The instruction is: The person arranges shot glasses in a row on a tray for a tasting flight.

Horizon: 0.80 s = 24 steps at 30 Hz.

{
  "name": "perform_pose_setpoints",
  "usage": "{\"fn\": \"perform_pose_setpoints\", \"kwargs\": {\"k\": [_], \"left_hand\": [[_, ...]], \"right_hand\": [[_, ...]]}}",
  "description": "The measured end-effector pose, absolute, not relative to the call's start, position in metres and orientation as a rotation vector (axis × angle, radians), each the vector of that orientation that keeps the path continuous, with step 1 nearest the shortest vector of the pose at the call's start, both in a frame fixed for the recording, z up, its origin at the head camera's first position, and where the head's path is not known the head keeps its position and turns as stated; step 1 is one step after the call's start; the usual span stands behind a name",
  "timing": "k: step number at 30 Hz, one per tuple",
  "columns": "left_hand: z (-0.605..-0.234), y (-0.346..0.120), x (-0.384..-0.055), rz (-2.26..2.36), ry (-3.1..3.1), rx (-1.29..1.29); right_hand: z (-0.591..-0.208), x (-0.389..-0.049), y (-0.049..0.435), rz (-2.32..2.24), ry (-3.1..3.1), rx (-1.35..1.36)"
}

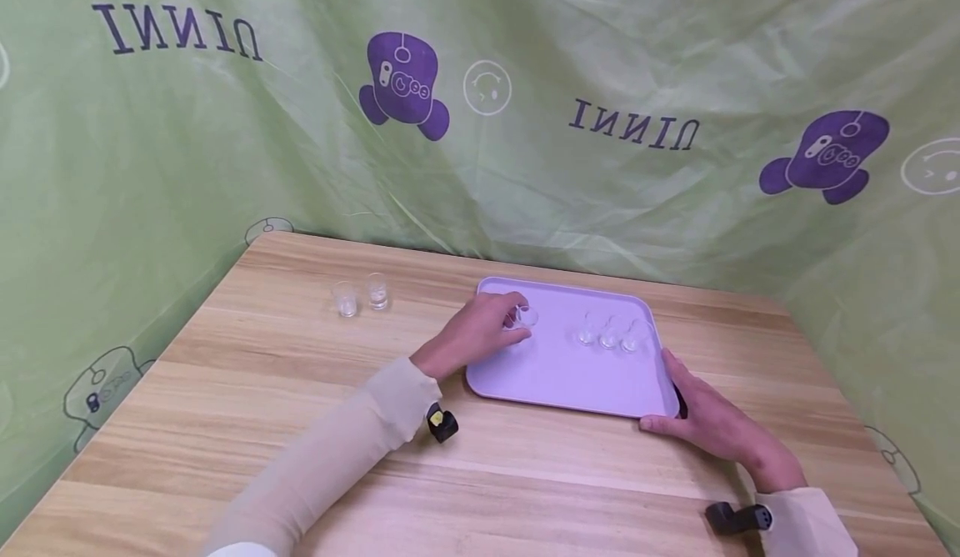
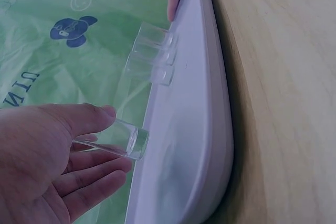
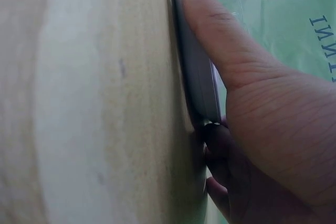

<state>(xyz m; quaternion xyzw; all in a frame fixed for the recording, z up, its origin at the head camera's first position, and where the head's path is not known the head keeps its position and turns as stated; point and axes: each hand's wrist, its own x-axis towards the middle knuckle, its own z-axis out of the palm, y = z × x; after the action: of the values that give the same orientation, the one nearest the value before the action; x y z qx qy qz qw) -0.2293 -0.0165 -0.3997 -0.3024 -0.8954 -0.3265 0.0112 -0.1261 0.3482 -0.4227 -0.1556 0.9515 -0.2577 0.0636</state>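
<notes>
My left hand [image 1: 483, 329] pinches a small clear glass [image 2: 128, 139] between thumb and fingers over the left part of a lilac tray [image 1: 555, 382]. Whether the glass's base touches the tray I cannot tell. Toward the tray's right side, three more small clear glasses [image 1: 609, 336] stand in a row. My right hand [image 1: 708, 415] holds the tray's near right corner, its thumb [image 3: 215, 30] along the front edge and its fingers along the right side. In the right wrist view the fingers are partly in shadow behind the corner.
Two small clear glasses, one [image 1: 346, 300] beside the other [image 1: 378, 293], stand on the wooden table [image 1: 480, 482] left of the tray. Behind the table hangs a green printed curtain [image 1: 315, 148]. Black wrist devices show at both sleeves.
</notes>
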Motion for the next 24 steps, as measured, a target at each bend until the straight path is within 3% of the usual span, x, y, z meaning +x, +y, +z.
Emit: {"fn": "perform_pose_setpoints", "kwargs": {"k": [24], "left_hand": [[-0.401,0.031,-0.238,-1.022,-2.818,-0.977]], "right_hand": [[-0.422,-0.128,0.347,-0.804,2.855,-0.471]]}}
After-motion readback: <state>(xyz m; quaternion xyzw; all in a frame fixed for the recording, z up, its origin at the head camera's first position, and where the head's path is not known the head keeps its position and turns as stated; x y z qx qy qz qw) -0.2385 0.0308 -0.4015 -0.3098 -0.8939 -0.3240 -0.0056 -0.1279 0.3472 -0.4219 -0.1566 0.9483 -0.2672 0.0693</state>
